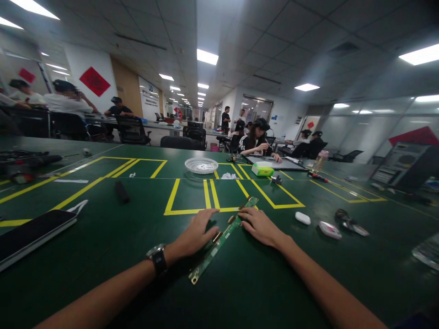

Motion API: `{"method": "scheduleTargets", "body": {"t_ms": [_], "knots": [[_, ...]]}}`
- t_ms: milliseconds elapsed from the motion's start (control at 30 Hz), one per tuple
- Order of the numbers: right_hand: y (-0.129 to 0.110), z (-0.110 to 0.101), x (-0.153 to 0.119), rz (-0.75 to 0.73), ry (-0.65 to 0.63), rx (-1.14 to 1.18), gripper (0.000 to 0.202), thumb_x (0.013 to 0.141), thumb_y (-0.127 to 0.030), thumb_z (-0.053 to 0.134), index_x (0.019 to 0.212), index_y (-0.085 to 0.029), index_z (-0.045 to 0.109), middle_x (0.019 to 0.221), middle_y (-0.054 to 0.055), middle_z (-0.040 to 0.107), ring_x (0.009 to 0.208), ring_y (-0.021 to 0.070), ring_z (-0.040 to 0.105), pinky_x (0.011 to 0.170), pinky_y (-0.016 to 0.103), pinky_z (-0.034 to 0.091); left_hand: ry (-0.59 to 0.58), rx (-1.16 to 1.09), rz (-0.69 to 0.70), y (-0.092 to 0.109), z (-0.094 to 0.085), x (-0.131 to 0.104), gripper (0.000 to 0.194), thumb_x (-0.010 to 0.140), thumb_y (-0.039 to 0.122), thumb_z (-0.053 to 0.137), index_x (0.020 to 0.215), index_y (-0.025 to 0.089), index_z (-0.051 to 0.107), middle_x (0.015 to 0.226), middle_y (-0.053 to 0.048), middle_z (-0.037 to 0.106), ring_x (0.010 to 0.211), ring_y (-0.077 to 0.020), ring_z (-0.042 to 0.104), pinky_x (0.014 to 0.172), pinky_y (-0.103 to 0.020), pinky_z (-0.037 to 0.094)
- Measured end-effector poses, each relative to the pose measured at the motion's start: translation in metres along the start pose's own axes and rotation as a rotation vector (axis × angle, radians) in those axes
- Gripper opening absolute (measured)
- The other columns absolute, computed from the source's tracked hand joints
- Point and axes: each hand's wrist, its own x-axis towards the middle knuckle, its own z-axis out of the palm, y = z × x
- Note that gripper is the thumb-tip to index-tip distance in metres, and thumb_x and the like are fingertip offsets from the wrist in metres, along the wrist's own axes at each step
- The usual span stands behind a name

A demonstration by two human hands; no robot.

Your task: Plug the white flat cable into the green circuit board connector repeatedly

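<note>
A long, narrow green circuit board (pixel 213 252) with gold-coloured connectors along one edge lies diagonally on the green table in front of me. Its near end points toward me and to the left. My left hand (pixel 196 232) is beside the board's left edge, with fingers stretched forward and the thumb apart, close to a connector. At the far part of the board, my right hand (pixel 261 225) has its fingers bent over the strip, covering a bit of it. A watch (pixel 158 258) is on my left wrist.
Yellow tape (pixel 212 211) marks rectangles on the table (pixel 144 246). Beyond stand a white basket (pixel 201 165) and a green-yellow tissue pack (pixel 262 169). A black phone-like slab (pixel 37 235) lies left; white cases (pixel 302 218) lie right. Across the table sits a person (pixel 258 137).
</note>
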Motion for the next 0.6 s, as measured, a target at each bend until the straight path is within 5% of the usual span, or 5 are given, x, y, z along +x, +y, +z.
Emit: {"method": "scheduleTargets", "body": {"t_ms": [200, 300, 367, 467, 600], "knots": [[-0.059, -0.011, -0.009, -0.313, -0.072, 0.243, 0.034, 0.094, -0.019, 0.052, 0.127, -0.022, 0.061, 0.132, 0.008, 0.059, 0.124, 0.0205, 0.051, 0.107, 0.037, 0.038, -0.118, 0.114, 0.11, 0.004, -0.003, -0.002, 0.058, 0.092, 0.048, 0.06, 0.141, 0.026, 0.04, 0.146, -0.009, 0.045, 0.135, -0.0287, 0.039, 0.108, -0.047, 0.032], [-0.071, -0.015, -0.01, -0.355, -0.091, 0.263, 0.03, 0.093, -0.016, 0.051, 0.12, -0.023, 0.063, 0.121, 0.006, 0.065, 0.116, 0.0192, 0.056, 0.103, 0.036, 0.04, -0.219, 0.206, 0.165, 0.008, -0.005, -0.004, 0.058, 0.089, 0.055, 0.061, 0.138, 0.028, 0.045, 0.145, -0.008, 0.047, 0.136, -0.0309, 0.038, 0.107, -0.05, 0.031], [-0.06, -0.016, -0.008, -0.219, -0.013, 0.183, 0.029, 0.093, -0.018, 0.049, 0.119, -0.022, 0.062, 0.119, 0.007, 0.066, 0.113, 0.0209, 0.057, 0.101, 0.037, 0.041, -0.246, 0.247, 0.17, 0.009, -0.005, -0.004, 0.057, 0.089, 0.057, 0.059, 0.137, 0.029, 0.047, 0.146, -0.008, 0.047, 0.136, -0.0317, 0.038, 0.106, -0.051, 0.03], [-0.021, -0.015, -0.008, 0.178, 0.111, -0.046, 0.034, 0.091, -0.025, 0.053, 0.122, -0.012, 0.06, 0.12, 0.016, 0.063, 0.112, 0.0283, 0.057, 0.097, 0.042, 0.042, -0.24, 0.262, 0.159, 0.008, -0.003, -0.005, 0.062, 0.089, 0.06, 0.058, 0.14, 0.028, 0.044, 0.149, -0.008, 0.044, 0.136, -0.0321, 0.038, 0.107, -0.05, 0.029], [0.021, -0.014, -0.011, 0.451, -0.016, -0.182, 0.038, 0.09, -0.039, 0.054, 0.113, -0.011, 0.066, 0.115, 0.019, 0.062, 0.107, 0.0331, 0.058, 0.086, 0.041, 0.046, -0.225, 0.259, 0.155, 0.005, -0.001, -0.005, 0.065, 0.089, 0.062, 0.057, 0.142, 0.028, 0.042, 0.15, -0.006, 0.042, 0.135, -0.0326, 0.038, 0.107, -0.05, 0.03]]}}
